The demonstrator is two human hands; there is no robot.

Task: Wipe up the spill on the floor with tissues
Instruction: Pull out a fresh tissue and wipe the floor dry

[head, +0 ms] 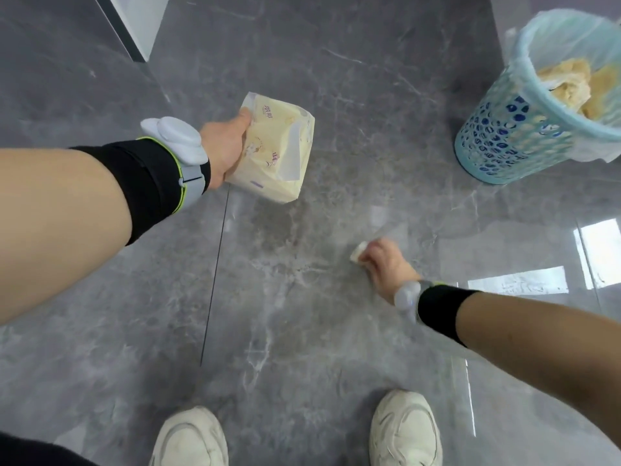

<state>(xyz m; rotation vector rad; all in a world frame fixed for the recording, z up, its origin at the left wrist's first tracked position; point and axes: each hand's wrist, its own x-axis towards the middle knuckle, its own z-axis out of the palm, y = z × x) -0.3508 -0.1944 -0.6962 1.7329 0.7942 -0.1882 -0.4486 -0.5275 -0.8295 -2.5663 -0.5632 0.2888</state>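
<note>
My left hand point(225, 148) holds a pale yellow pack of tissues point(274, 151) in the air above the grey marble floor point(275, 314). Lower right, my right hand point(386, 264) is closed on a crumpled tissue point(359, 254) and presses it down on the floor. A faint wet sheen lies on the tile just beyond that hand. Both wrists wear black bands with white devices.
A blue perforated waste basket point(510, 136) with a light liner stands at the upper right, holding used yellowish tissues point(568, 84). My two white shoes point(405, 428) are at the bottom edge. A white panel edge point(134, 25) rises at the upper left.
</note>
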